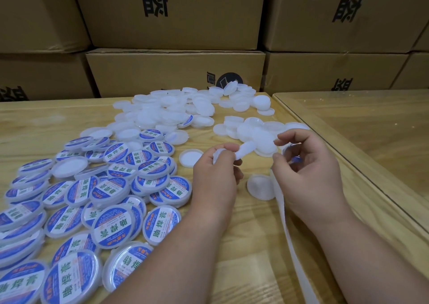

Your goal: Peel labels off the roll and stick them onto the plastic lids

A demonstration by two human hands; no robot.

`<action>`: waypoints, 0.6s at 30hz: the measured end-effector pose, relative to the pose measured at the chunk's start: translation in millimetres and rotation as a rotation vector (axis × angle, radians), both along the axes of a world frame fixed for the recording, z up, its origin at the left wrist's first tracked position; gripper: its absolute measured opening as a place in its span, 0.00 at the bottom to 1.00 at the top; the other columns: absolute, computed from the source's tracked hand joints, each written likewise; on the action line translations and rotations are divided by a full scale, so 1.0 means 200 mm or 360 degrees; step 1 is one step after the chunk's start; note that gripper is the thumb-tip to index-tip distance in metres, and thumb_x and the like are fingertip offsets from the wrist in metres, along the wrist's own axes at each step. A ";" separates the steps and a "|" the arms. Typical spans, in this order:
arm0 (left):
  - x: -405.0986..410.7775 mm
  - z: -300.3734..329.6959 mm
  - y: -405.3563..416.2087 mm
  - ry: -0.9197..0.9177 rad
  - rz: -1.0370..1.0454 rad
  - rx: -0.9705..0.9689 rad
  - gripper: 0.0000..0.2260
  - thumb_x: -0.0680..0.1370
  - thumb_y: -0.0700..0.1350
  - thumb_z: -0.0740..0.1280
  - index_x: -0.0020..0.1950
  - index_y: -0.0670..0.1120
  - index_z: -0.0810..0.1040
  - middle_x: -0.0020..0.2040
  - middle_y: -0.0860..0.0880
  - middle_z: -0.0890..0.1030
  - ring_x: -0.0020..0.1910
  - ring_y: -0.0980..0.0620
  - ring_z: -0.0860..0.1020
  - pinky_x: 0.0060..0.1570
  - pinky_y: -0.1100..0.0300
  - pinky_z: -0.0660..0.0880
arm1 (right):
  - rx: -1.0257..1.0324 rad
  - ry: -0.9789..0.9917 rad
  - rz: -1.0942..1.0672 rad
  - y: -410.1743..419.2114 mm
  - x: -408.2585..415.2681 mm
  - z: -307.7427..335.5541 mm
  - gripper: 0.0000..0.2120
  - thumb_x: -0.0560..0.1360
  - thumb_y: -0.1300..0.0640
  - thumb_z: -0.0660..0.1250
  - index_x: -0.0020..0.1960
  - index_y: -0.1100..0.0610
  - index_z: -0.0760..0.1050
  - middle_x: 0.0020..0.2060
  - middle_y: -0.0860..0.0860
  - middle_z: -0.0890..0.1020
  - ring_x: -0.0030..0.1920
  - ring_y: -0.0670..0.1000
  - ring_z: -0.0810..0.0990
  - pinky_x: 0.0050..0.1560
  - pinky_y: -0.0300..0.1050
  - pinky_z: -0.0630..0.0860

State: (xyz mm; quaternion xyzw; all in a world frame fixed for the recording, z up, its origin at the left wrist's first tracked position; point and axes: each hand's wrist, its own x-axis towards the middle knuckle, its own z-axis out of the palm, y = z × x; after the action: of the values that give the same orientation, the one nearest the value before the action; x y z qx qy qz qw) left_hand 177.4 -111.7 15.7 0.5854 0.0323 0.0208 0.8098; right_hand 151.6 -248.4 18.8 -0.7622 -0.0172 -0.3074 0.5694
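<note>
- At the left of the bench (232, 269) we found the labelled lids (109, 192) heaped in an overlapping pile, blue labels up. We judged this the finished stock, set aside on the left hand's side. We could not count them exactly; several dozen were visible, some cut off by the frame edge.
- Behind and towards the centre lay the blank lids (171, 111), white and unlabelled, in a loose heap against the cartons (176, 13). They too ran to several dozen, too overlapped to count. We judged them the supply, within reach of both hands.
- The left hand (216, 173) was closed, fingers curled, pinching a blank lid (243, 149) tilted above the bench, apparently presented to take a label.
- One lid (191, 158) lay alone just left of that hand, hollow side up, and another single lid (261, 186) lay between the two hands.
- The right hand (306, 166) had thumb and fingers pinched on a blue label (293, 158), partly hidden behind the fingers.
- The white backing strip (292, 245) trailed from the right hand towards the near edge; we counted one strip. The roll itself was not in view.
- At the right, a second bench (371, 129) abutted the first.
</note>
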 end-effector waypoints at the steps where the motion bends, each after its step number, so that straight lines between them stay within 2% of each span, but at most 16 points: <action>1: 0.00 0.00 0.00 -0.0003 -0.0012 -0.0004 0.11 0.70 0.45 0.63 0.39 0.55 0.85 0.32 0.55 0.81 0.30 0.54 0.75 0.30 0.63 0.73 | -0.0034 -0.0016 0.0002 0.00 0.00 0.00 0.19 0.75 0.67 0.70 0.51 0.43 0.79 0.43 0.40 0.79 0.33 0.46 0.74 0.38 0.33 0.73; 4: 0.00 0.00 0.00 -0.0024 -0.0045 0.0003 0.11 0.68 0.47 0.63 0.39 0.55 0.85 0.32 0.54 0.80 0.30 0.54 0.75 0.30 0.63 0.73 | -0.0111 -0.0025 0.0018 0.01 -0.01 0.01 0.19 0.74 0.66 0.71 0.53 0.42 0.80 0.42 0.43 0.78 0.33 0.54 0.74 0.36 0.36 0.72; 6: -0.01 0.00 0.00 -0.0044 -0.0069 0.0016 0.10 0.68 0.47 0.63 0.39 0.54 0.85 0.33 0.53 0.80 0.30 0.53 0.75 0.31 0.62 0.73 | -0.0136 -0.0031 0.0050 0.02 -0.02 0.02 0.19 0.74 0.65 0.71 0.53 0.40 0.80 0.43 0.42 0.79 0.35 0.51 0.74 0.36 0.35 0.71; 10: 0.00 -0.01 -0.01 -0.0078 -0.0085 0.0033 0.10 0.68 0.46 0.63 0.39 0.53 0.85 0.33 0.53 0.80 0.30 0.53 0.74 0.29 0.64 0.72 | -0.0139 -0.0084 0.0113 0.04 -0.03 0.03 0.22 0.74 0.67 0.71 0.54 0.40 0.76 0.47 0.41 0.84 0.47 0.50 0.78 0.40 0.41 0.73; 14: 0.00 -0.02 0.00 -0.0102 -0.0136 0.0038 0.09 0.69 0.48 0.64 0.40 0.53 0.85 0.35 0.51 0.81 0.31 0.52 0.75 0.32 0.61 0.73 | -0.0110 -0.0102 0.0089 0.03 -0.02 0.03 0.20 0.73 0.64 0.72 0.54 0.39 0.76 0.45 0.42 0.85 0.47 0.50 0.79 0.40 0.38 0.73; 16: 0.00 -0.01 0.00 -0.0147 -0.0183 -0.0007 0.10 0.72 0.51 0.64 0.44 0.52 0.85 0.37 0.48 0.83 0.30 0.51 0.75 0.32 0.59 0.72 | -0.0018 -0.0104 0.0088 0.03 -0.02 0.03 0.18 0.72 0.62 0.71 0.54 0.40 0.77 0.44 0.42 0.84 0.44 0.48 0.79 0.40 0.36 0.73; 18: -0.01 -0.01 0.00 -0.0206 -0.0243 -0.0117 0.15 0.75 0.54 0.60 0.54 0.50 0.81 0.39 0.44 0.84 0.28 0.49 0.75 0.30 0.59 0.71 | 0.0120 -0.0107 0.0097 0.03 -0.02 0.03 0.18 0.73 0.64 0.71 0.53 0.42 0.77 0.43 0.43 0.84 0.42 0.47 0.80 0.40 0.38 0.75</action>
State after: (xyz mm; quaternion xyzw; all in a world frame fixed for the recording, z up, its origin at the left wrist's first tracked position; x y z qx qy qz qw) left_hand 175.2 -111.2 14.3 0.5536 -0.0638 -0.0044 0.8303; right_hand 148.6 -243.3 24.7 -0.7286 -0.0479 -0.3159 0.6058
